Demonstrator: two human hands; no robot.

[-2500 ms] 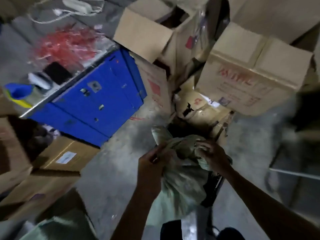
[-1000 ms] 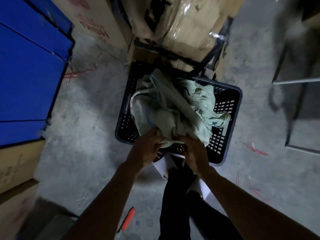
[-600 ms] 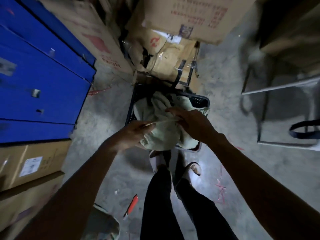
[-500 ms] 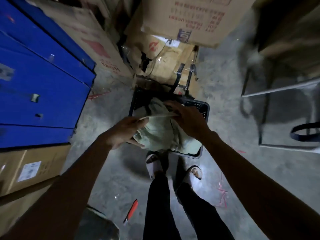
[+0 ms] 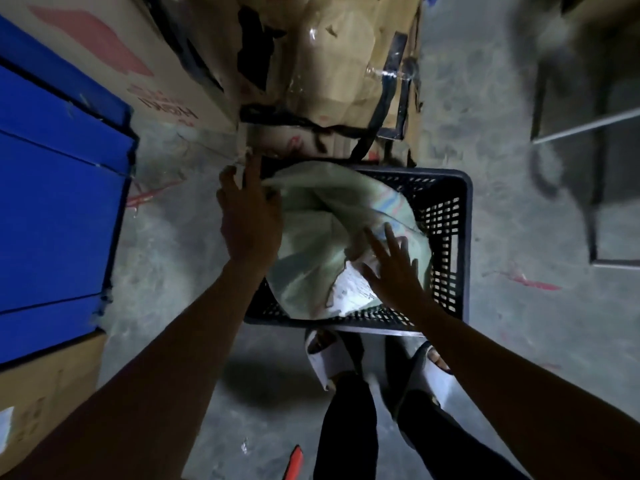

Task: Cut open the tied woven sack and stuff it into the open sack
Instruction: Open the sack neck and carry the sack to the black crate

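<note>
A pale green woven sack [image 5: 322,244] lies bunched inside a black perforated plastic crate [image 5: 446,237] on the floor. A white printed label shows on the sack's near side. My left hand [image 5: 249,216] rests at the sack's left edge, fingers spread, over the crate's far left corner. My right hand [image 5: 391,268] lies flat on the sack's right side with its fingers apart. Neither hand grips the fabric. I cannot tell the tied sack from the open one.
Torn cardboard boxes [image 5: 329,74] with black strapping stand right behind the crate. A blue cabinet [image 5: 59,209] is at the left, a metal frame [image 5: 588,133] at the right. A red-handled cutter [image 5: 292,464] lies on the concrete floor by my feet [image 5: 332,358].
My hands were pinching and pulling the sack fabric over the crate; now both are spread open on the sack, which sits lower in the crate. My head has tilted further down.
</note>
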